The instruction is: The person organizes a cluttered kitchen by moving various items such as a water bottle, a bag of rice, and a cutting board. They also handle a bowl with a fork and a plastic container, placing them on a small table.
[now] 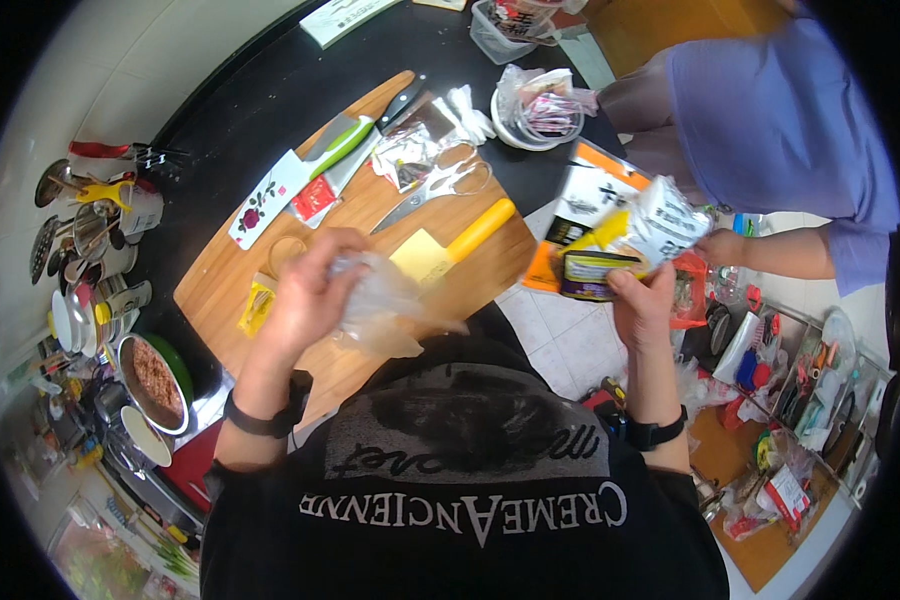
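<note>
My left hand (307, 289) grips a crumpled translucent plastic bag (381, 300), blurred, over the wooden cutting board (217, 300). My right hand (645, 304) pinches several food packets at the right, among them an orange, white and black pouch (589, 199) and a small dark packet (596, 274). A white packet (664, 221) is at the top of this bunch. Another person's hand (724, 247) is right beside it; whether it touches is unclear. On the board lie metal scissors (427, 187), a yellow-handled tool (480, 230) with a pale yellow flat part, and a yellow wrapper (256, 306).
Along the board's far edge lie a green-handled knife (341, 146), a rose-printed white blade or sleeve (265, 202), a red sachet (313, 198) and foil packets (405, 154). A white tub (506, 127) holds sachets. Minced food fills a green pot (154, 375). An open drawer (750, 465) is low right.
</note>
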A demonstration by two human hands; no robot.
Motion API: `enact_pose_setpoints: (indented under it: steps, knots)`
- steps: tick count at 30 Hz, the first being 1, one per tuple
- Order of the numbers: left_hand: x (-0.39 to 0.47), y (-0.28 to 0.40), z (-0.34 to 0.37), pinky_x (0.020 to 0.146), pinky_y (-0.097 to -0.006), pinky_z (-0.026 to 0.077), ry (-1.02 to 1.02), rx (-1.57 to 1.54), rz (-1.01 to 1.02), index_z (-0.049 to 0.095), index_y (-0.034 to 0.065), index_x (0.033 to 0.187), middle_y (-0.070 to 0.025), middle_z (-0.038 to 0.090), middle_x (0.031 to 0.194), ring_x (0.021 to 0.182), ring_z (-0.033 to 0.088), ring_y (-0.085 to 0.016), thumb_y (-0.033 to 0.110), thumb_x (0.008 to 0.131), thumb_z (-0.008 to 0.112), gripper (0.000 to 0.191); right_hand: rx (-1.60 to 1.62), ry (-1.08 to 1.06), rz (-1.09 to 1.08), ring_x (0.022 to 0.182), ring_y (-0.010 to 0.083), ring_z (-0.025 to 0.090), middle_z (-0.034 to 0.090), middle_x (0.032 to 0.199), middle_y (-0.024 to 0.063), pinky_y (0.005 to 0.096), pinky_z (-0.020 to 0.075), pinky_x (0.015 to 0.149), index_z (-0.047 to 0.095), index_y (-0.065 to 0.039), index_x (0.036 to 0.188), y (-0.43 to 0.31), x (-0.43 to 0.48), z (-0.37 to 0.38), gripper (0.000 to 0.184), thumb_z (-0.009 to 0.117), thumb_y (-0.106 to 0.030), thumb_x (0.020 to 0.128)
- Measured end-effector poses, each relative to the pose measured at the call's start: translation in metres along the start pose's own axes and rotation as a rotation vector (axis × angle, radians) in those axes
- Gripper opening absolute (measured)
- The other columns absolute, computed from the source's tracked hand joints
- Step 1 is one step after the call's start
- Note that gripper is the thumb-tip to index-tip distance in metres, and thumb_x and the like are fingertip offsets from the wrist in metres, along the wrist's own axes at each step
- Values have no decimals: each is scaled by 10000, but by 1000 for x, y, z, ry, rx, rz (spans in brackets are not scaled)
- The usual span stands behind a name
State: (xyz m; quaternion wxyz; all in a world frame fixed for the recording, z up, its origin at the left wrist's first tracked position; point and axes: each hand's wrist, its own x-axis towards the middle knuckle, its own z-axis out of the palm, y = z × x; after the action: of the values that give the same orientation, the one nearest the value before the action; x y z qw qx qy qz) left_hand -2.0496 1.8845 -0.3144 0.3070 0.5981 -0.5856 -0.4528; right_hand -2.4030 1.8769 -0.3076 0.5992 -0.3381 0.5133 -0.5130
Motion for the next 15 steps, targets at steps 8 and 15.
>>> enact_pose_setpoints:
  steps: [8,15]
  knots:
    - [61,59,84,703,-299,491,-312,-237,117,582,-6,1058,-131,652,939,800,612,-164,271,701,785,496,75,-343,281,1046,197,565,558,1163,119,343,460,902,408,-5,1210,-4,45,19,593,708,17,699]
    - [72,67,139,788,-279,487,-216,-622,-345,584,-45,1074,-86,648,976,861,589,-130,151,682,791,485,-441,-534,105,1062,296,521,518,1127,200,374,404,911,330,30,1233,-4,68,12,565,627,-252,843]
